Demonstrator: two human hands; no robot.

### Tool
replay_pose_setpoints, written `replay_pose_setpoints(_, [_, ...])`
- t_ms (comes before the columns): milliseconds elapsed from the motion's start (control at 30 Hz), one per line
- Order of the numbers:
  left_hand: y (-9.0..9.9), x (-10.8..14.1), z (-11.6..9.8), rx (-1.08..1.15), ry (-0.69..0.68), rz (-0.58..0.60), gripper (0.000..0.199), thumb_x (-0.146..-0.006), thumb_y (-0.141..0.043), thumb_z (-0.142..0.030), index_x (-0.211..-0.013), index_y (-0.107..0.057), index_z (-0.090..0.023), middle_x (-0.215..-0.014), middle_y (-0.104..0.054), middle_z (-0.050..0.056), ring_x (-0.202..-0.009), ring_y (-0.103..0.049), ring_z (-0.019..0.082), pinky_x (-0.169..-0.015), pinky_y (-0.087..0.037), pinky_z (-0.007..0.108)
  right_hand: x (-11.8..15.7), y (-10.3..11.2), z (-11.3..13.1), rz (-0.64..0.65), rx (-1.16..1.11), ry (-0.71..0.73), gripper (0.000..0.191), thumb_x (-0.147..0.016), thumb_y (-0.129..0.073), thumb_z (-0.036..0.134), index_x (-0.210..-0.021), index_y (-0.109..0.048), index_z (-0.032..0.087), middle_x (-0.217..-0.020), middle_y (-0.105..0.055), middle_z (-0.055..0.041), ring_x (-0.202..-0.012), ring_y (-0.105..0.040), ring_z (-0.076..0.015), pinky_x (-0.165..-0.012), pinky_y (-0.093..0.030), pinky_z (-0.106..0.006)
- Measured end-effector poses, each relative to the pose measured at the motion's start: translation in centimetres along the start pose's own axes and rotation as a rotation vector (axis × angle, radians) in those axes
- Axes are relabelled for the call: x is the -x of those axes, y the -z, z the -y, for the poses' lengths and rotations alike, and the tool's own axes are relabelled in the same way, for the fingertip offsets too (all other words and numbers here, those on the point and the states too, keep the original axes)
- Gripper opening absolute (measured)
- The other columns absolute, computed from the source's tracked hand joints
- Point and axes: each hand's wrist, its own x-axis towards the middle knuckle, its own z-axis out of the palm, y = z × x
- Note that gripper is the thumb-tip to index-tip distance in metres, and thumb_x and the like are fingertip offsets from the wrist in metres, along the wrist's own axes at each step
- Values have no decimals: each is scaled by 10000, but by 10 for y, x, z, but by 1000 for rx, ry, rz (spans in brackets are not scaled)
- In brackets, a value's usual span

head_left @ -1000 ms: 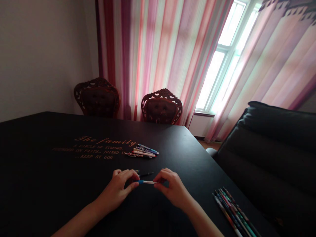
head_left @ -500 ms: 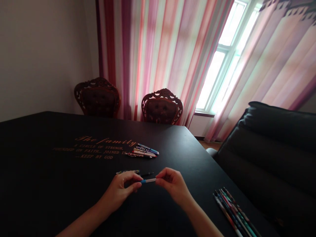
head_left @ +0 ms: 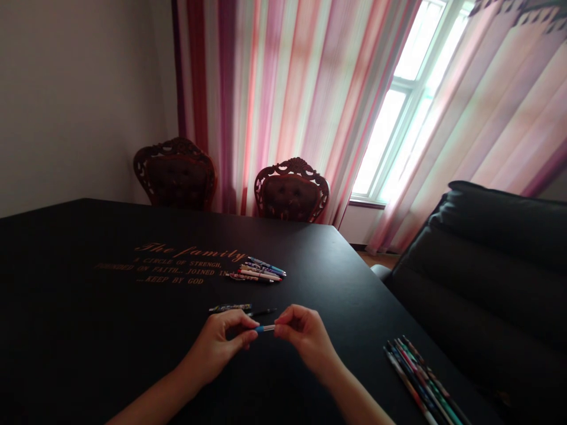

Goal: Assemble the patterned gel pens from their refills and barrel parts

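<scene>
Between my two hands, low over the black table (head_left: 146,330), is a slim pen piece (head_left: 267,328), blue toward the left and whitish toward the right. The thumb and fingers of my left hand (head_left: 225,337) pinch its blue end. My right hand (head_left: 306,334) is closed on the pale end, and the fingertips hide that tip. Just beyond my left hand lies a patterned pen barrel (head_left: 230,307). A thin dark pen part (head_left: 264,311) rests beside it, partly covered by my fingers.
Several pens (head_left: 259,272) lie in a bunch farther off, by gold lettering (head_left: 177,265). More pens (head_left: 420,378) lie side by side at the right edge. A black leather seat (head_left: 482,283) stands right of the table; two carved chairs (head_left: 292,195) are behind it.
My right hand has moved slightly left and down, closer to my left hand, so less of the pale part shows. My left hand has shifted slightly right and down.
</scene>
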Motion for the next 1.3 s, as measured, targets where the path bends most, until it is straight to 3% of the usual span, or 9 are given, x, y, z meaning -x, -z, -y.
replay_pose_setpoints(233, [1,1,-2,-20,0,13,156,-812,-692,-312,-858,-723,-167,-685,-648,0,-633,-608,155,-627,-475,259,0,-4,-2,9,-57,0,220,-671,-812,316,-710,-648,174,-664,-689,3,-622,-601,-141,-614,-446,-257])
replay_pose_setpoints(400, [9,-2,-3,30,6,-61,233,-787,-734,-335,-949,-666,-181,-762,-661,-5,-724,-624,163,-699,-493,269,-3,6,1,-36,-69,35,201,-693,-810,314,-750,-676,176,-691,-698,1,-649,-600,-135,-634,-449,-247])
replay_pose_setpoints(833, [7,-4,-3,261,90,-48,188,-730,-778,-325,-791,-698,-166,-661,-659,-19,-645,-628,149,-657,-496,250,-4,13,7,-19,-100,-2,218,-683,-820,328,-777,-698,175,-720,-730,-18,-676,-627,-145,-654,-474,-250])
replay_pose_setpoints(1033, [5,-4,2,276,120,-83,252,-666,-818,-383,-726,-704,-166,-697,-689,8,-647,-659,180,-655,-520,286,-4,14,-1,16,-99,-27,213,-688,-814,312,-746,-674,163,-691,-722,-18,-643,-612,-135,-638,-463,-250])
replay_pose_setpoints(1300, [3,-2,1,275,131,-45,267,-655,-823,-394,-700,-701,-161,-633,-679,-1,-614,-651,176,-648,-518,292,-4,12,-5,12,-101,-40,211,-679,-818,296,-736,-666,160,-670,-711,-11,-628,-604,-130,-626,-455,-245])
